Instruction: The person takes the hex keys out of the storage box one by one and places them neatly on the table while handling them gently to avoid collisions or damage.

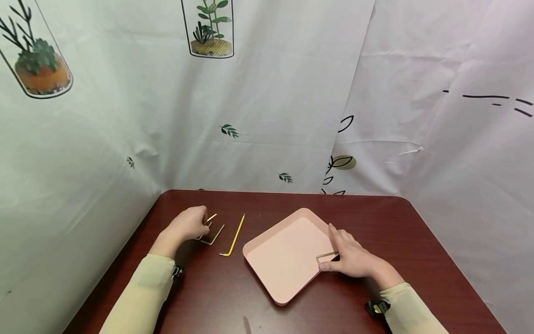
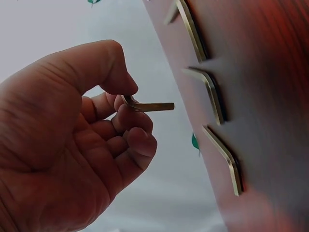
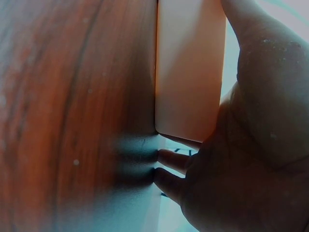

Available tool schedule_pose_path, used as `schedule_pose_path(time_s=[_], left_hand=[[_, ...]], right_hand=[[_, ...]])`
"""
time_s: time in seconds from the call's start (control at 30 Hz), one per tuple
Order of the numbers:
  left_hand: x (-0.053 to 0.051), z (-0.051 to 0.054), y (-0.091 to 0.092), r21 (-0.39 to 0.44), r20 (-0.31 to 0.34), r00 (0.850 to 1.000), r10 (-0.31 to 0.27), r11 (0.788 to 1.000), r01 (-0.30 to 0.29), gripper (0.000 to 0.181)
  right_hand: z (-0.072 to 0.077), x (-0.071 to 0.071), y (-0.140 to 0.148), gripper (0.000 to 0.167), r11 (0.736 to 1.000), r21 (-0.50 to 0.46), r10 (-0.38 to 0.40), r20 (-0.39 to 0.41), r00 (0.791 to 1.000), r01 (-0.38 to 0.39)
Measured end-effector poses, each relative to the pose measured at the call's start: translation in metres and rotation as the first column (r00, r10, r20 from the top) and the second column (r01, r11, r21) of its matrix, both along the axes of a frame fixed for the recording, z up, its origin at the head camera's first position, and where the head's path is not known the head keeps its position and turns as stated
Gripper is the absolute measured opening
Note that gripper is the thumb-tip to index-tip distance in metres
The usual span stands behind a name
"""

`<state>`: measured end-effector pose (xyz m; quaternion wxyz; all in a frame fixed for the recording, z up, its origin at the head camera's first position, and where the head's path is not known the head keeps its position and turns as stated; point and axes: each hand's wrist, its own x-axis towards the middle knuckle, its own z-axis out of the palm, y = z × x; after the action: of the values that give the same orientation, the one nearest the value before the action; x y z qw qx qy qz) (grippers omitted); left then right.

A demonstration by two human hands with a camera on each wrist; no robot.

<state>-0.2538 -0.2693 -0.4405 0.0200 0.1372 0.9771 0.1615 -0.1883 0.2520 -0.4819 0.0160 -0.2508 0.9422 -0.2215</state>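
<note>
My left hand (image 1: 187, 226) pinches a small brass-coloured hex key (image 2: 153, 107) between thumb and fingertips, just above the table's left part. Below it lie more bent hex keys (image 1: 215, 237); the left wrist view shows one hex key (image 2: 227, 159) flat on the wood beside others. To their right is a longer yellow hex key (image 1: 236, 234). A shallow pink tray (image 1: 288, 250) sits turned at an angle. My right hand (image 1: 352, 253) rests at its right corner, thumb and fairly straight fingers spread along two sides. Inside that corner is a hex key (image 1: 327, 255), partly hidden by the hand.
The dark red-brown table (image 1: 333, 306) has rounded far corners. A white curtain (image 1: 267, 116) printed with plants hangs behind it and along both sides. A small pale mark (image 1: 247, 324) shows near the bottom of the head view.
</note>
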Motion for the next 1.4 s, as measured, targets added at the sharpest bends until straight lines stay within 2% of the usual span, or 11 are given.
schedule_pose_path(time_s=[0.37,0.7,1.13,1.4], left_hand=[[-0.002,-0.005,-0.022,-0.01,-0.008,0.999,0.047,0.999,-0.047,0.019],[0.002,-0.009,-0.047,0.006,-0.029,0.997,0.067,0.998,-0.067,0.019],[0.0,-0.013,-0.072,0.031,0.018,0.992,0.121,0.992,-0.122,0.027],[-0.002,-0.016,-0.08,0.038,0.042,0.99,0.134,0.99,-0.135,0.039]], right_hand=[[-0.002,-0.001,0.001,0.132,1.0,0.0,-0.01,0.012,1.0,0.01],[-0.002,-0.002,0.0,0.133,1.0,-0.007,-0.011,0.014,1.0,0.011],[-0.002,-0.001,0.0,0.132,1.0,-0.009,-0.005,0.006,1.0,0.006],[-0.002,-0.001,0.001,0.132,1.0,-0.013,-0.004,-0.005,1.0,0.004]])
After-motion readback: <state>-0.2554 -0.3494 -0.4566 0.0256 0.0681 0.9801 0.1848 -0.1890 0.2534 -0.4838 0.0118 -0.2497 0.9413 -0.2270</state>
